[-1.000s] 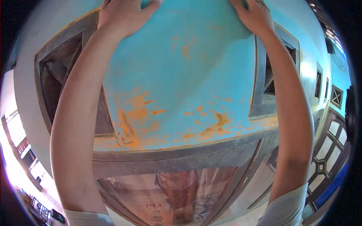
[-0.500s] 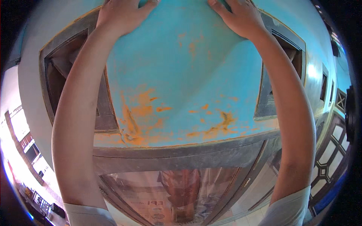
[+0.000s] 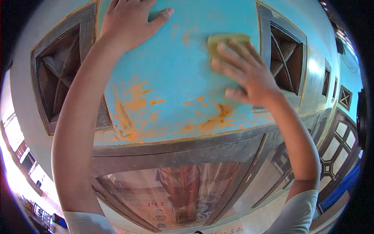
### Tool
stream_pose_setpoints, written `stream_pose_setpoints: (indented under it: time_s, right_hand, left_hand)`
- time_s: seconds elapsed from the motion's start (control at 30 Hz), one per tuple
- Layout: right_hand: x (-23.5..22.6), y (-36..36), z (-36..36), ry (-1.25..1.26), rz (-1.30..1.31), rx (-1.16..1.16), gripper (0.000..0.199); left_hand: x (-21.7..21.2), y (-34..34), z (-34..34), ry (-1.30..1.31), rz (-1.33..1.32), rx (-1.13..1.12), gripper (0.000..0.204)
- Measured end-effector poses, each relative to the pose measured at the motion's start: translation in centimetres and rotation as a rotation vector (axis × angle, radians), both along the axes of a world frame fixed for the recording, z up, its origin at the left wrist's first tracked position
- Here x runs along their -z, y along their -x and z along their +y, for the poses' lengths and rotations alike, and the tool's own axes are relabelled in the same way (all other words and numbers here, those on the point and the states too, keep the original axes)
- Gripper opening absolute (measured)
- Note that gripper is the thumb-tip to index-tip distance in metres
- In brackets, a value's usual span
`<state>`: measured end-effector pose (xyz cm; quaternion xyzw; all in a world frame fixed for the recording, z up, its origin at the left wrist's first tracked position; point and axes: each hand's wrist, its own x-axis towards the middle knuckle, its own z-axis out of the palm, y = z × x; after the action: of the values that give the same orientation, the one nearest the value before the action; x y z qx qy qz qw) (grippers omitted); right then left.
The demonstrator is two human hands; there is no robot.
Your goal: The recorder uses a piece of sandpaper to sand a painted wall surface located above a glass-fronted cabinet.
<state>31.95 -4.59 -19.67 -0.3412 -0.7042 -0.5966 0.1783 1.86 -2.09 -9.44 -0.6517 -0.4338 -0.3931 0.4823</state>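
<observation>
In front of me is a turquoise wall (image 3: 167, 74) with orange patches where the paint is worn. My left hand (image 3: 126, 23) rests flat against its upper left part, thumb spread; the fingertips are cut off by the top edge of the picture. Farther right, my right hand (image 3: 249, 74) presses a yellowish piece of sandpaper (image 3: 220, 40) to the wall, its fingers laid over the sheet and smeared by motion. The sandpaper is partly hidden under those fingers. Below it lies a larger orange worn patch (image 3: 222, 113).
Framed vents with crossed bars flank the painted area, one on the left (image 3: 58, 74) and one on the right (image 3: 286, 58). Under the wall runs a dark wooden frame (image 3: 175, 152) with a reflective glass pane (image 3: 136, 187). A panelled door (image 3: 337, 148) stands far right.
My right hand has come down from the top edge, bringing the sandpaper into sight. The view has shifted slightly, so more of the left hand shows, while it stays on the wall.
</observation>
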Motion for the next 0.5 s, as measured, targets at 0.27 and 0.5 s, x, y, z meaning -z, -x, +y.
stream_pose_setpoints:
  time_s: [0.27, 0.5]
  right_hand:
    - [-11.4, 1.7, 1.0, -0.198, 0.618, -0.016, 0.074]
    - [-6.8, 4.9, -0.6, 0.058, 0.163, -0.029, 0.080]
  left_hand:
    - [0.2, 0.0, 0.6, 0.002, 0.012, -0.002, 0.071]
    - [0.3, -0.2, -0.3, 0.018, 0.004, 0.015, 0.069]
